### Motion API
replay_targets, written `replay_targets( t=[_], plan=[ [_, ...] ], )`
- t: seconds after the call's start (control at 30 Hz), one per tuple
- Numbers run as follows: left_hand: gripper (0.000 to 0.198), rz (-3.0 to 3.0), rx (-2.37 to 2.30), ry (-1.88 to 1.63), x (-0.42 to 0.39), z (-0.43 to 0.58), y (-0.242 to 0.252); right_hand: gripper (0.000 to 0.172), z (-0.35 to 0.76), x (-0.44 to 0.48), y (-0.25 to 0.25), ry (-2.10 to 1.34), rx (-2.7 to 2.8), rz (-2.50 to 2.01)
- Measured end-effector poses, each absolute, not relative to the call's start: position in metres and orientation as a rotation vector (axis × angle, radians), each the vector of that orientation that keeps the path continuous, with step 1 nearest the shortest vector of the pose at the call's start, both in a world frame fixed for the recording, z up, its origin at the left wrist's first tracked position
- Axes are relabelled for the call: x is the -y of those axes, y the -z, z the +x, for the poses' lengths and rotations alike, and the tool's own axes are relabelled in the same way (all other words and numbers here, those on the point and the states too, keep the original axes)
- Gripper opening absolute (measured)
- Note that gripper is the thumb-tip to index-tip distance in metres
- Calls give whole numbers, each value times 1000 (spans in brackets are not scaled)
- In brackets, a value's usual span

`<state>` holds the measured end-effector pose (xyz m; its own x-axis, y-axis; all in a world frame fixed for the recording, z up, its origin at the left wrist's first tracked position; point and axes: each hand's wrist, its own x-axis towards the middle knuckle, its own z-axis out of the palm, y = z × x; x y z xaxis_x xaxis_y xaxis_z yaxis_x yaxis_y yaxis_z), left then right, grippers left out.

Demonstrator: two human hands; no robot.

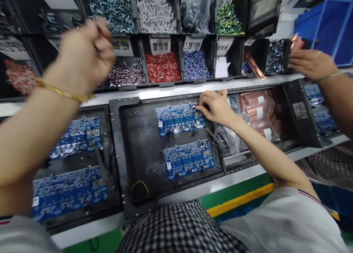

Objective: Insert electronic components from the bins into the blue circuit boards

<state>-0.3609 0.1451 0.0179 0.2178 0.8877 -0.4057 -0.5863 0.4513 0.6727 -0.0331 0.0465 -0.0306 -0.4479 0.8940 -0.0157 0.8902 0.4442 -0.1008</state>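
Raised at the upper left, my left hand [88,49] is in front of the parts bins, slightly blurred, its fingers curled together; anything between them is hidden. My right hand [216,107] pinches at the upper right corner of a blue circuit board [179,120], and what lies between its fingertips is too small to make out. Below that board is a second blue board [189,159], lying in the same black tray [138,146]. Above the tray, bins hold red parts [162,67], blue parts [196,64] and pale parts [157,18].
Another black tray with two blue boards [70,192] stands at the left. Bagged copper-coloured parts [257,111] lie right of the middle tray. At the far right, another person's hand [314,64] holds copper-coloured pieces [296,43]. A rubber band [139,190] surrounds a dark hole.
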Motion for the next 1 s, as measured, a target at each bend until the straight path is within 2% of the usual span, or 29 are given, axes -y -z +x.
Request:
replay_targets(
  t=[0.03,0.17,0.27,0.37,0.5,0.67,0.8,1.0],
  plan=[
    [34,502,-866,-1074,-117,-345,-17,23,-34,-46,30,-122,2647,-1642],
    [29,438,-967,-726,-23,-301,5,38,-50,-38,20,-44,2628,-1693],
    [29,376,-980,-676,10,-291,22,37,-81,-21,6,-156,2512,-1620],
    [28,371,-957,-745,22,-291,26,25,-116,1,-6,-421,2493,-1372],
    [27,315,-895,-789,29,-296,17,16,-140,14,-8,-415,2559,-1244],
    [25,135,-918,-624,47,-305,18,12,-139,-4,16,-522,2630,-1302],
    [21,228,-929,-507,59,-310,25,12,-139,-18,36,-658,2648,-1247],
    [25,283,-938,-538,56,-311,28,14,-141,-21,39,-675,2712,-1198]
  ],
)
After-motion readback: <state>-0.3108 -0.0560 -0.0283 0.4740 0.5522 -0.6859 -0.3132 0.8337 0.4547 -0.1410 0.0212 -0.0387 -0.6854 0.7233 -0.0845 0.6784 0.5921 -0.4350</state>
